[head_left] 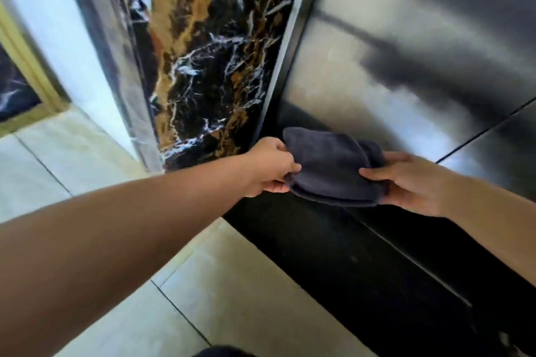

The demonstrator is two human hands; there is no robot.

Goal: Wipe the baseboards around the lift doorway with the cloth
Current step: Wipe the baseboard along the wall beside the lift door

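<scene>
A folded dark grey cloth (330, 166) is held in the air between both hands, in front of the bottom left corner of the lift doorway. My left hand (269, 166) pinches its left edge with thumb and fingers. My right hand (412, 182) grips its right edge, thumb on top. Behind the cloth, the black and gold marble surround (208, 66) of the doorway runs down to the floor. Its foot is near my left hand. The steel lift door (406, 52) is shut.
A black stone threshold (362, 264) with a metal sill strip lies below the cloth. Beige floor tiles (226, 298) spread to the left and front. A white wall (66, 38) stands left of the marble, with a gold-framed dark panel at the far left.
</scene>
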